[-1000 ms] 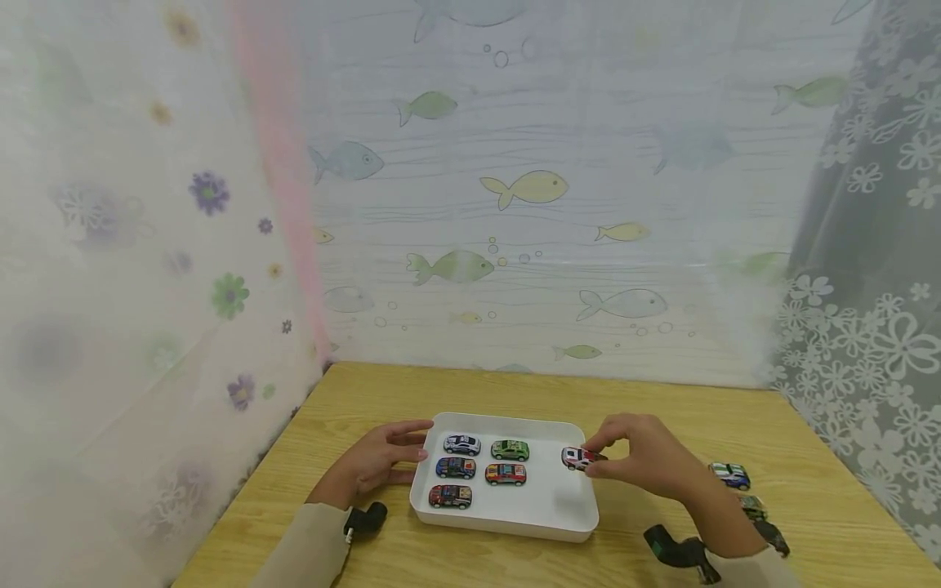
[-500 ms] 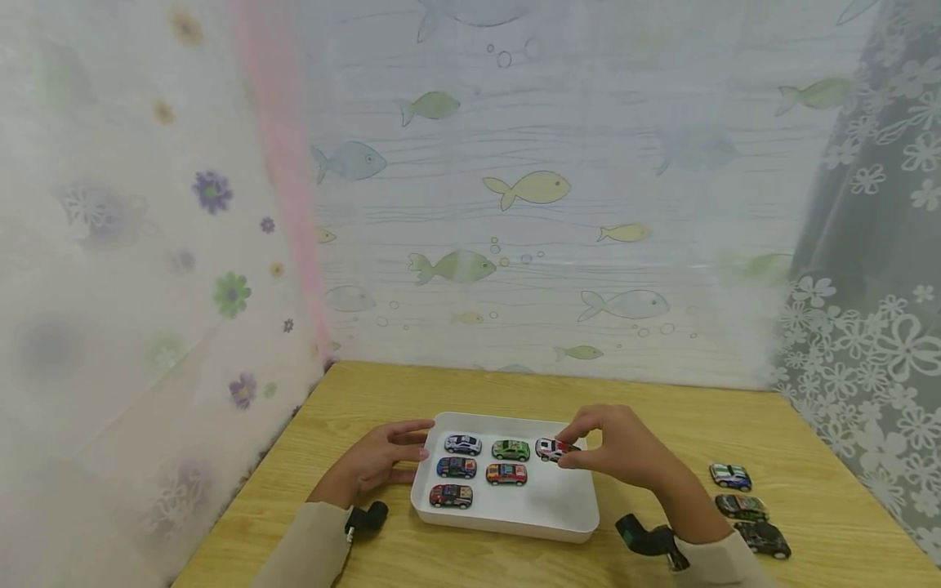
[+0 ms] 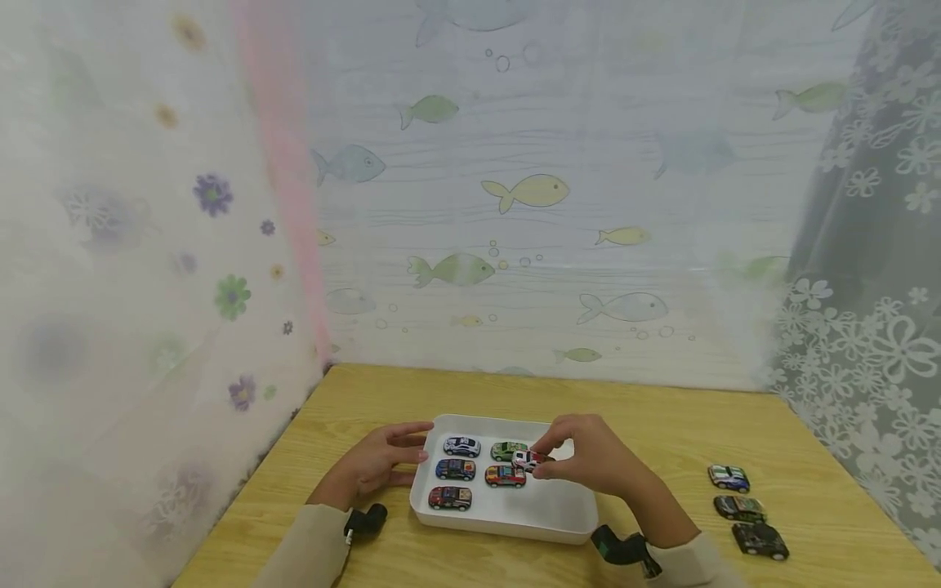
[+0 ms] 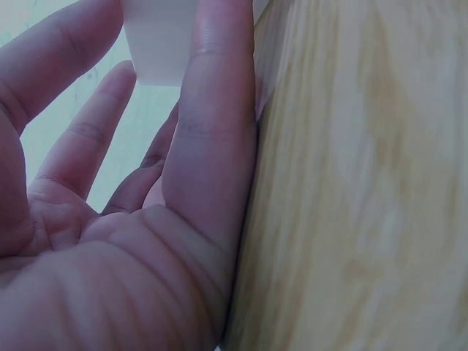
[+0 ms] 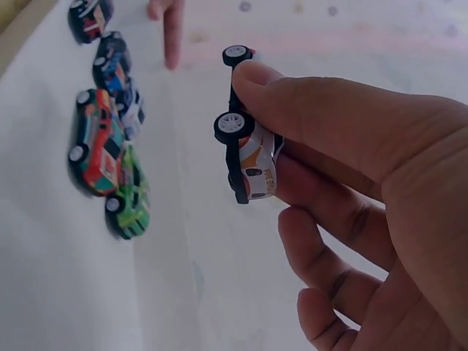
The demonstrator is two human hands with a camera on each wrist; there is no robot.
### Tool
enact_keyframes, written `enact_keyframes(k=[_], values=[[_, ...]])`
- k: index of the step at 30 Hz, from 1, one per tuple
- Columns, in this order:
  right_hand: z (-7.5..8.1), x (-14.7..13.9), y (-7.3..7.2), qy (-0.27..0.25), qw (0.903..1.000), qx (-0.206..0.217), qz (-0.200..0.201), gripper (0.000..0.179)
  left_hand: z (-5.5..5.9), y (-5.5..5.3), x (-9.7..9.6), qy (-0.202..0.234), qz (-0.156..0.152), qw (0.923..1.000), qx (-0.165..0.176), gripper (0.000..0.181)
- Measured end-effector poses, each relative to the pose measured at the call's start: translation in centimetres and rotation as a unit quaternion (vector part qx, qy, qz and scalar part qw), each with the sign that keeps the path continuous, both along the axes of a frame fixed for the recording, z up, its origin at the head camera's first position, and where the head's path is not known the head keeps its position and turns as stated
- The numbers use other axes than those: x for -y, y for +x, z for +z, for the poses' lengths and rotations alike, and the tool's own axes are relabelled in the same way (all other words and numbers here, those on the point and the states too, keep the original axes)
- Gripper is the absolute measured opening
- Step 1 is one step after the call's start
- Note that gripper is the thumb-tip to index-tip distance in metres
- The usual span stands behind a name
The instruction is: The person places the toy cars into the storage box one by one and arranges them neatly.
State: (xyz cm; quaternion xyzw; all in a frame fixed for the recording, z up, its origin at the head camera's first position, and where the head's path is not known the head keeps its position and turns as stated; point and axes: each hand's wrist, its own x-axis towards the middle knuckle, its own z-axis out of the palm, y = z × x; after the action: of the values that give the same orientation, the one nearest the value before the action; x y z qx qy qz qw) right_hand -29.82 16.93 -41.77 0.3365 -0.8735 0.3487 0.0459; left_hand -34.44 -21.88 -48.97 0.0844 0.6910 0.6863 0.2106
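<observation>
Placing step, apparently: right hand (image 3: 588, 459) pinched white-red car (image 3: 525, 461) above tray (image 3: 544, 505); left hand (image 3: 376, 461), fingers extended, lay at tray's nine o'clock. Lowering likely needed.

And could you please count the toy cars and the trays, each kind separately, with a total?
Toy cars: 9 (5 lying in the white tray, 1 held car in the right hand, 3 on the table)
White tray: 1
Total: 10

The held car (image 5: 256, 164) looks glossy, the tray (image 3: 544, 512) smooth plastic, the table (image 3: 654, 408) wood-grained.
</observation>
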Motion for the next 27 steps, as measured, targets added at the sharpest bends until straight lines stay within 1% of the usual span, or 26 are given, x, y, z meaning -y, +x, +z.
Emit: enact_keyframes(k=[7,14,18,24,27], values=[[-0.7,1.3,0.2,-0.011,0.9997,0.022,-0.008,0.018,-0.1,-0.1,0.2,-0.003,0.006,1.0,0.002,0.069],[-0.8,2.6,0.7,-0.028,0.9963,0.067,-0.046,0.018,-0.1,-0.2,0.1,-0.007,0.008,0.9999,0.001,0.066],[-1.2,3.4,0.8,-0.026,0.9947,0.086,-0.049,0.018,0.0,-0.2,0.1,-0.008,0.006,1.0,0.0,0.067],[-2.0,4.1,0.9,-0.007,0.9956,0.082,-0.045,0.018,0.0,0.0,0.0,-0.005,0.001,1.0,-0.007,0.067],[-2.3,4.4,1.0,-0.001,0.9952,0.085,-0.048,0.018,0.0,0.0,0.0,-0.003,0.001,1.0,-0.005,0.067]])
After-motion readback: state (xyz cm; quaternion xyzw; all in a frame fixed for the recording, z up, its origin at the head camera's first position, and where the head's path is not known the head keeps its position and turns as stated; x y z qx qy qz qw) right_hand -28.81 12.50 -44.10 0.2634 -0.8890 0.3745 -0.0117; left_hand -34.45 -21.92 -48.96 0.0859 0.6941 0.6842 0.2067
